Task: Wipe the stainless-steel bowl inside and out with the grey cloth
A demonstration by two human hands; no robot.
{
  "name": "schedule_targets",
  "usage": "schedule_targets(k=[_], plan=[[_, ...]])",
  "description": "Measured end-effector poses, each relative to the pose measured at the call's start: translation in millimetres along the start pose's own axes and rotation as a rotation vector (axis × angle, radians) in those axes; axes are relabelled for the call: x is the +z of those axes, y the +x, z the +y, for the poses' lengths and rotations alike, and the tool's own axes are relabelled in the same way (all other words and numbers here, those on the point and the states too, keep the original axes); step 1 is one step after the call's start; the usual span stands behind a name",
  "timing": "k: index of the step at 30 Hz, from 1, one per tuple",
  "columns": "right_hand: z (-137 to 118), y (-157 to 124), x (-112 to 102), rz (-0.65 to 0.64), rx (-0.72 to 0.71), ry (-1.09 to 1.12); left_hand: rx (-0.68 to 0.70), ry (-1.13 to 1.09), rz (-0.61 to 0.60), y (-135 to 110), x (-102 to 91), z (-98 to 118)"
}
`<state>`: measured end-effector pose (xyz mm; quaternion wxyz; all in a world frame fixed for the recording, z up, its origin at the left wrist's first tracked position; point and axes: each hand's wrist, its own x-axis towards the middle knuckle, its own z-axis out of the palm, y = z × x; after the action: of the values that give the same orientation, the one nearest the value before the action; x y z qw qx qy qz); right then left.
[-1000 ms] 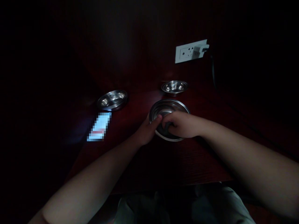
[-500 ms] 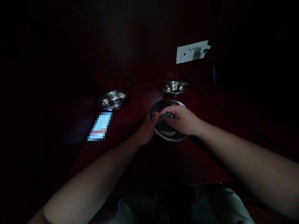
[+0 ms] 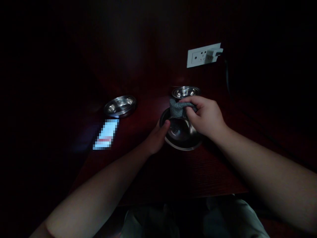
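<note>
A shiny metal bowl [image 3: 184,132] is tilted a little above or on the dark red table in front of me; I cannot tell whether it rests there. My left hand [image 3: 159,135] grips its left rim, thumb over the edge and the other fingers hidden behind. In my right hand [image 3: 204,114] a grey cloth [image 3: 177,108] is pinched between thumb and fingers. The cloth hangs bunched over the bowl's far rim, and the hand covers the bowl's right side.
Behind the held bowl stands a second metal bowl [image 3: 185,92], partly covered by my right hand. Further left are stacked metal bowls [image 3: 120,105], with a lit, blurred-out phone screen [image 3: 106,134] before them. A wall socket [image 3: 203,55] holds a plug with a dark cable [image 3: 227,76].
My right hand has lifted the cloth from inside the bowl up to its far rim, moving away and slightly right. The left hand keeps its hold on the bowl.
</note>
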<state>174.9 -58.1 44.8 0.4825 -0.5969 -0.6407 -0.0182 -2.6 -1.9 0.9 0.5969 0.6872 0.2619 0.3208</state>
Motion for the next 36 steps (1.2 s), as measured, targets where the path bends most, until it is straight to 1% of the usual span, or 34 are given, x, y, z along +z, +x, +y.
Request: schedule_targets(k=[3,5,8,10,12,14,15,18,21,23,25,29,33,36], plan=[[0.2,1.2,-5.5,0.057,-0.089,-0.064,0.005,0.0,0.006,-0.7,0.4,1.4],[-0.1,1.7,-11.0,0.123,-0.143,-0.102,-0.007,-0.02,0.005,-1.2,0.9,2.4],[-0.2,2.8,-20.4,0.211,-0.152,-0.172,-0.04,-0.048,0.021,-1.9,1.5,2.8],[1.0,4.2,-24.0,0.195,-0.165,-0.204,-0.067,-0.083,0.046,-2.1,1.9,2.7],[3.8,6.0,-23.4,0.117,-0.213,-0.221,-0.102,-0.114,0.069,-2.2,2.4,3.0],[7.5,8.1,-19.2,0.001,-0.252,-0.247,-0.13,-0.107,0.101,-2.3,2.5,4.2],[9.4,9.0,-16.5,-0.062,-0.247,-0.265,-0.134,-0.09,0.123,-2.2,2.4,5.2],[12.8,9.8,-9.5,-0.312,-0.201,-0.332,-0.102,-0.001,0.206,-1.6,1.3,7.9],[10.6,7.3,-6.5,-0.589,-0.174,-0.373,-0.074,0.049,0.253,0.2,-0.3,7.9],[7.0,4.9,-6.1,-0.696,-0.162,-0.343,-0.062,0.045,0.266,1.8,-1.1,6.0],[3.3,2.5,-5.9,-0.742,-0.155,-0.273,-0.032,0.044,0.279,3.3,-1.6,3.7],[0.6,-1.5,-3.8,-0.786,-0.143,-0.088,0.021,0.038,0.276,3.8,-1.0,1.8],[2.2,-4.8,-0.5,-0.769,-0.125,0.114,0.035,0.069,0.271,2.5,0.0,3.8],[1.8,-6.3,1.5,-0.761,-0.123,0.196,0.052,0.088,0.278,2.2,-0.1,4.4]])
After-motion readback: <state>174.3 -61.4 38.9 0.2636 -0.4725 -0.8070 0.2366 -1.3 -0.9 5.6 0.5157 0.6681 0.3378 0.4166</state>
